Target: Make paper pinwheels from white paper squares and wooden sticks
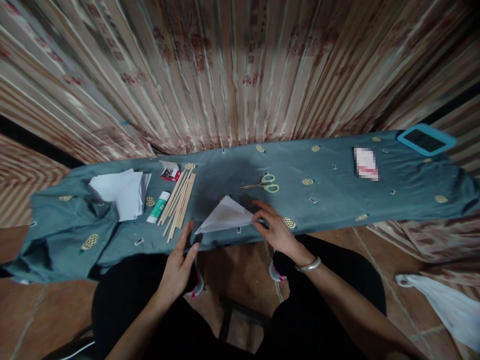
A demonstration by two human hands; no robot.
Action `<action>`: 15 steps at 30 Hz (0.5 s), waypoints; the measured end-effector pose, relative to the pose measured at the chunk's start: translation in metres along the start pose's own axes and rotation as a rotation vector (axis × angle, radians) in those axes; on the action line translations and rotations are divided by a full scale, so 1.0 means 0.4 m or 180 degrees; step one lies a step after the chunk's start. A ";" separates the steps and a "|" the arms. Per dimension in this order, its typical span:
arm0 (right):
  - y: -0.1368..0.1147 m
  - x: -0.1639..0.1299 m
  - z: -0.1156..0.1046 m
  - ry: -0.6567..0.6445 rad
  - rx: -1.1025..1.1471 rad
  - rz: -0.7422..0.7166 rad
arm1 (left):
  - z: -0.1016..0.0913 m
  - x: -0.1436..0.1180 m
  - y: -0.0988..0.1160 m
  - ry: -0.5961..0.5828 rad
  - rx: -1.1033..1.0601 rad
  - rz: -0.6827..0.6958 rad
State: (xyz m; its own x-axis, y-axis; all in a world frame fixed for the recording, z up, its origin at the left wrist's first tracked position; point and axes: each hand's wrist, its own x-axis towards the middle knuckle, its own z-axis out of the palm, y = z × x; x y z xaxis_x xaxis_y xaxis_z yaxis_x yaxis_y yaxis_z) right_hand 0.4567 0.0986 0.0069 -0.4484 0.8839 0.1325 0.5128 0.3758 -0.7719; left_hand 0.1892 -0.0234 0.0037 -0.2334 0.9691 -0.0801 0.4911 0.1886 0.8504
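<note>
A white sheet of paper folded into a triangle (226, 216) lies near the front edge of a narrow table draped in teal cloth (337, 200). My right hand (275, 227) presses its fingers on the triangle's right corner. My left hand (180, 265) hovers at the table's front edge by the triangle's left tip, fingers apart, holding nothing. A silver bracelet (308, 265) circles my right wrist.
Scissors with pale green handles (264, 184) lie behind the paper. To the left are several wooden sticks (179, 202), a glue stick (158, 207), a small red box (170, 173) and a stack of white paper (122, 192). A card (366, 163) and a blue-cased tablet (426, 139) lie at the right.
</note>
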 end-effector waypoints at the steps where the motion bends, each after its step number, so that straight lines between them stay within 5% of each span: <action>1: -0.004 -0.004 -0.005 0.0013 0.0033 -0.0047 | -0.001 0.006 0.006 0.0060 -0.0224 -0.0057; 6: -0.030 -0.014 -0.033 0.0202 -0.0072 -0.0480 | -0.006 0.075 0.062 0.0103 -0.1172 -0.0299; 15: -0.071 -0.025 -0.057 0.0527 -0.0319 -0.0959 | 0.025 0.137 0.133 -0.1244 -0.1348 -0.1050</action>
State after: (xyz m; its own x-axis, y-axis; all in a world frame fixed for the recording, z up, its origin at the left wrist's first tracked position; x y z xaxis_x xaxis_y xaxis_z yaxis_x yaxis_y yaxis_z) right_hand 0.4632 0.0855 0.0415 -0.4698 0.7593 0.4503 0.4485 0.6446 -0.6191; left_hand 0.2109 0.0413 0.0392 0.0457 0.8726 -0.4862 0.0550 0.4838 0.8734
